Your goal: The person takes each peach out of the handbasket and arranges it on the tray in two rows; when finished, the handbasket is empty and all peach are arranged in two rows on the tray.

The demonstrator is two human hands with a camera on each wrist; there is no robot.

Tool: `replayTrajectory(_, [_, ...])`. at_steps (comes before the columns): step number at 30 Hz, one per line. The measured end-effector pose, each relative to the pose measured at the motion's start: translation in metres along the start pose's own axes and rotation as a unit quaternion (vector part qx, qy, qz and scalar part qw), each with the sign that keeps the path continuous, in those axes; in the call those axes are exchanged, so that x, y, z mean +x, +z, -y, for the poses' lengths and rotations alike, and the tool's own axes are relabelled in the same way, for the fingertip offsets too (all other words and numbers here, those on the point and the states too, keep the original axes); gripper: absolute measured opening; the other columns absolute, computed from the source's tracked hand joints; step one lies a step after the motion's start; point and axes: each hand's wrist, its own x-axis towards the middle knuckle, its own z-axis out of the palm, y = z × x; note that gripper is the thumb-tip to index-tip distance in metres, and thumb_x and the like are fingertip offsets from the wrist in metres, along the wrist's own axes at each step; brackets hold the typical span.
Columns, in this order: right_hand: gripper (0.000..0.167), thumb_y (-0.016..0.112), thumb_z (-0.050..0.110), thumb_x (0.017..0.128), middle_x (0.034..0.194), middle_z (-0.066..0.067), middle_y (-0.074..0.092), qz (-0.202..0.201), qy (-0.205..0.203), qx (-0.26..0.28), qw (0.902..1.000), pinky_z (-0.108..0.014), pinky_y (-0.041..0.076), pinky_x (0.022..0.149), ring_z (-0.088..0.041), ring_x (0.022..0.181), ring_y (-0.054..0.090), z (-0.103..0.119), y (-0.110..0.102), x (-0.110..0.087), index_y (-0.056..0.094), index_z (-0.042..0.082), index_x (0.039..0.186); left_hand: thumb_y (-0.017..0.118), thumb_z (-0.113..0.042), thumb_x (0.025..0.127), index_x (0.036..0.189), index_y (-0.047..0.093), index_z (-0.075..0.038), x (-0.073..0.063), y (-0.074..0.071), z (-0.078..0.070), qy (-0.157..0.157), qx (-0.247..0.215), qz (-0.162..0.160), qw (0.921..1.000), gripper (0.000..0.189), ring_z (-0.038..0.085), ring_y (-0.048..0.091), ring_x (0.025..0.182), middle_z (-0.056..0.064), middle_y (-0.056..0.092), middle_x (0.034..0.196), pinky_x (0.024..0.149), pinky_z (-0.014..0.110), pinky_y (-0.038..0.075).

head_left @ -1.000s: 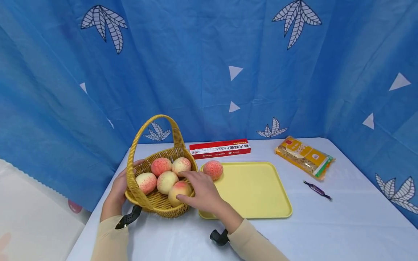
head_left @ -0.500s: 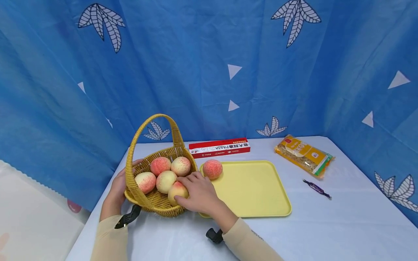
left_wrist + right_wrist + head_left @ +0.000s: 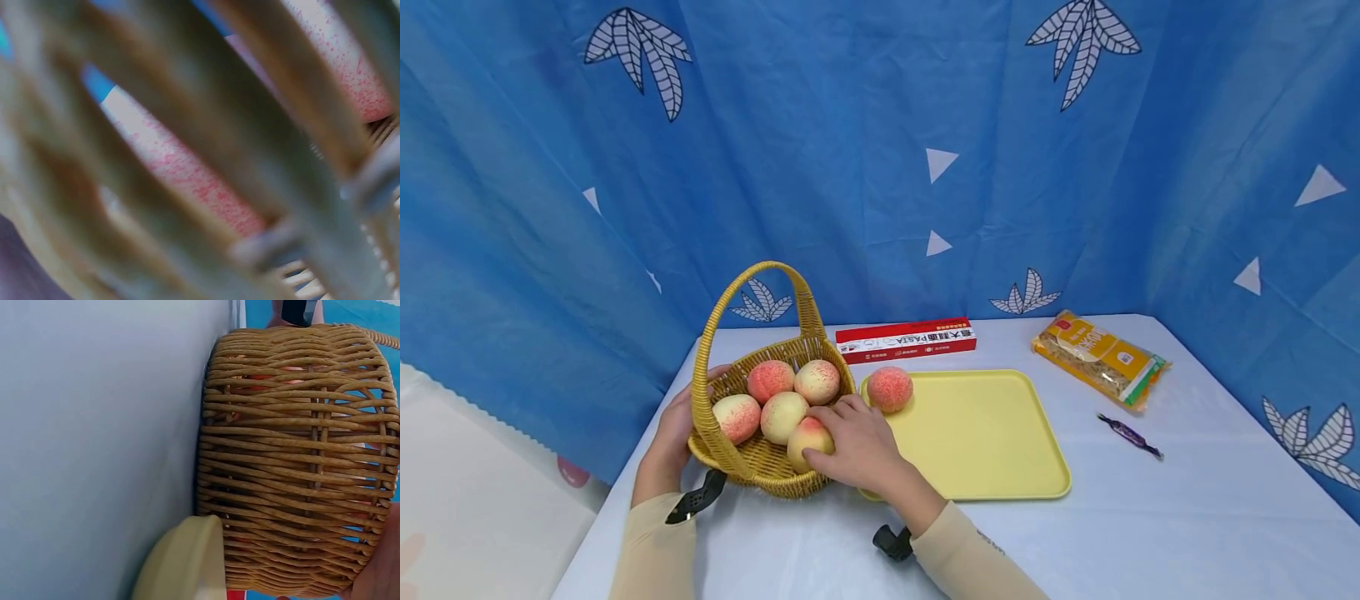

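A yellow wicker basket [image 3: 775,483] with a tall arched handle holds several peaches in red, pink and pale yellow. My left hand [image 3: 672,429] holds the basket's left side, its fingertips at the rim behind the handle. Blurred weave fills most of the left wrist view, with a speckled peach [image 3: 187,175] showing through gaps. My right hand [image 3: 861,446] reaches over the right rim and grips the nearest yellow-and-red peach [image 3: 807,440] between thumb and fingers. The right wrist view faces the basket's outer wall [image 3: 294,462], which hides the held peach.
A yellow tray [image 3: 977,433] lies right of the basket, with one red peach [image 3: 890,389] at its far left corner. Behind stands a red pasta box [image 3: 906,340]. A yellow-orange food packet [image 3: 1097,358] and a small purple-wrapped candy [image 3: 1130,436] lie farther right.
My right hand has moved slightly left onto the nearest peach, and its thumb and fingers have drawn in around it. The left hand and the basket stay where they were.
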Motion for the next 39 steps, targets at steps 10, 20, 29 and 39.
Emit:
replayTrajectory(10, [0.05,0.061,0.053,0.088,0.12,0.006,0.064,-0.044,-0.011,0.025,0.9987,-0.038,0.044,0.094,-0.014,0.119,0.049,0.0,0.003,-0.003,0.061,0.028,0.132,0.026,-0.039,0.109,0.154,0.038,-0.035,0.0,0.0,-0.001,-0.002,0.0,0.002,1.0,0.047,0.029,0.022,0.15,0.008,0.026,0.164,0.114,0.043,0.027])
replayTrajectory(20, [0.053,0.059,0.052,0.089,0.125,0.007,0.063,-0.077,-0.034,0.053,0.9951,-0.04,0.044,0.098,-0.015,0.121,0.05,-0.005,0.01,-0.006,0.057,0.029,0.137,0.024,-0.042,0.109,0.154,0.037,-0.033,0.0,0.002,0.001,-0.004,-0.004,-0.001,1.0,0.048,0.029,0.019,0.152,0.007,0.023,0.165,0.121,0.052,0.019])
replayTrajectory(29, [0.057,0.06,0.048,0.091,0.14,0.005,0.056,-0.081,-0.051,0.109,0.9894,-0.044,0.041,0.11,-0.015,0.131,0.051,-0.012,0.005,-0.005,0.05,0.028,0.144,0.027,-0.042,0.108,0.154,0.038,-0.033,-0.001,0.0,-0.001,0.0,-0.004,-0.011,0.9999,0.048,0.029,0.016,0.152,0.008,0.022,0.166,0.121,0.053,0.016])
replayTrajectory(39, [0.058,0.062,0.044,0.093,0.146,0.005,0.048,-0.072,-0.037,0.268,0.96,-0.045,0.046,0.106,-0.015,0.129,0.053,-0.016,-0.007,-0.006,0.043,0.034,0.146,0.027,-0.048,0.107,0.153,0.039,-0.038,0.0,0.001,-0.002,-0.005,-0.005,-0.011,0.9999,0.048,0.027,0.02,0.15,0.005,0.023,0.165,0.116,0.045,0.022])
